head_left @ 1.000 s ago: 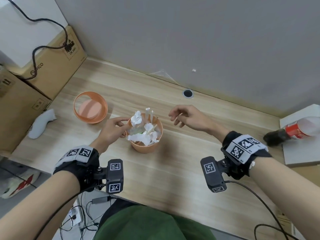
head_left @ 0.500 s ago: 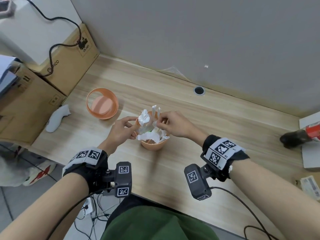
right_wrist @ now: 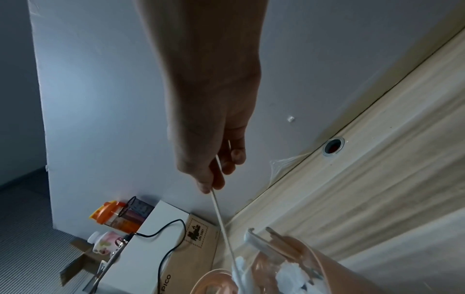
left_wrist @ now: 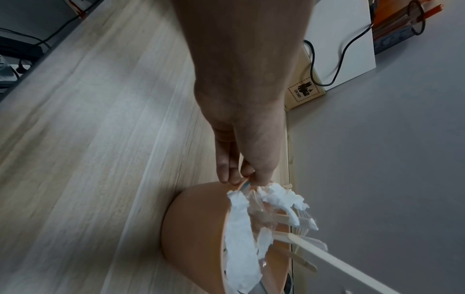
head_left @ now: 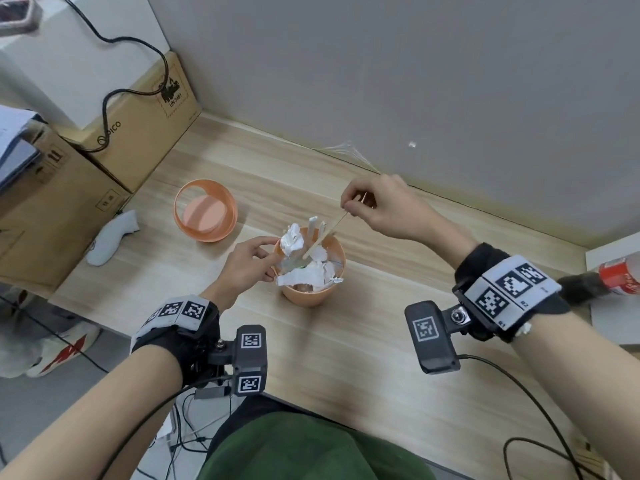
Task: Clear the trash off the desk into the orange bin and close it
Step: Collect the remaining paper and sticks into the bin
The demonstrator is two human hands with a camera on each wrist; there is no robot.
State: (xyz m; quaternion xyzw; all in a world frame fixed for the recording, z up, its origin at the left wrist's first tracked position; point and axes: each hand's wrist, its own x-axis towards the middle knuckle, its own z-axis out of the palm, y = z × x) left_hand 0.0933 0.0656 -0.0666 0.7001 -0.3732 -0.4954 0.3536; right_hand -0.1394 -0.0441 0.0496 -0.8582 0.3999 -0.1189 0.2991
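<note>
In the head view, the orange bin [head_left: 313, 278] is standing on the table [head_left: 363, 358], heaped with crumpled white paper [head_left: 308, 271] and flat wooden sticks [head_left: 313, 233] that are jutting above its rim; the left hand [head_left: 247, 265] is pinching the near-left rim, steadying it; the right hand [head_left: 377, 209] is raised beyond the bin, thumb and forefinger pinching a thin skewer [head_left: 334, 226] whose lower end is reaching in among the trash; the lid [head_left: 205, 211] is lying apart to the left, near a cardboard box [head_left: 52, 202]; a cola bottle [head_left: 620, 278] is lying at the right edge.

In the left wrist view, the fingers [left_wrist: 226, 169] are curling over the bin's lip [left_wrist: 239, 185], gripping it; paper is spilling over the rim, and the sticks are projecting far out; the risk here is that the lid is likely to be blocked by them, so that it sits crooked or pops off.

In the right wrist view, the right hand's fingertips [right_wrist: 208, 179] are holding the skewer only at its top end; being so thin, it could slip or flex, and, pushed in at a slant, it may lever paper out onto the table; a hard push might also tip the light bin if the left hand's pinch is loosening.
</note>
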